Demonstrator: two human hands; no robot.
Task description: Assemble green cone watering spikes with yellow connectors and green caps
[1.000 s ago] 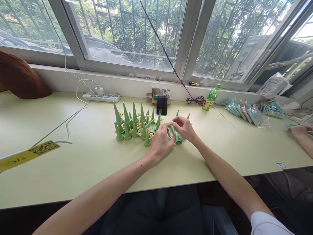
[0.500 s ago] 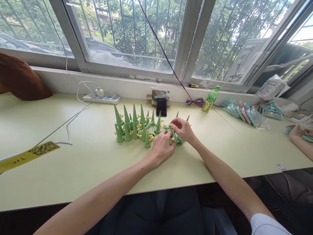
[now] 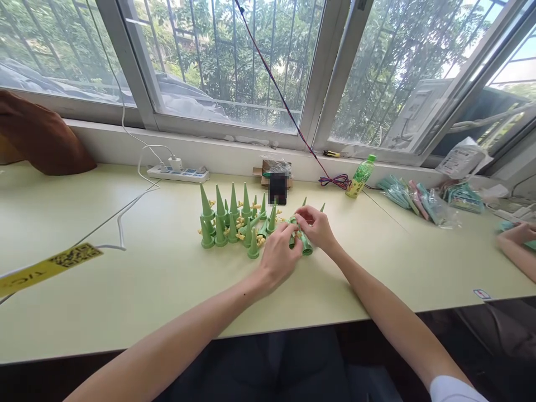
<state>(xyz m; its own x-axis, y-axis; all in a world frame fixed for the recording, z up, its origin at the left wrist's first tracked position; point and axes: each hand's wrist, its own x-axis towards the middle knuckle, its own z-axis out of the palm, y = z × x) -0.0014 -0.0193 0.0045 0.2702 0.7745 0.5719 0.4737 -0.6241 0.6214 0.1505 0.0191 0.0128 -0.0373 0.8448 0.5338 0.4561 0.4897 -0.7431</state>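
Left hand (image 3: 280,252) lowered slightly, beside right hand (image 3: 318,228), near green cones (image 3: 253,247).

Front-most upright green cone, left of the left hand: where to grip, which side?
Probably pinch the front-most cone around its lower body, above the flared base, from the near side. It stands upright, other cones crowd behind, and the left hand is close on its right. The narrow tip would likely slip.

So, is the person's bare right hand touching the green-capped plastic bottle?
Apart. The head view shows pale tabletop between the right hand and the green-capped plastic bottle.
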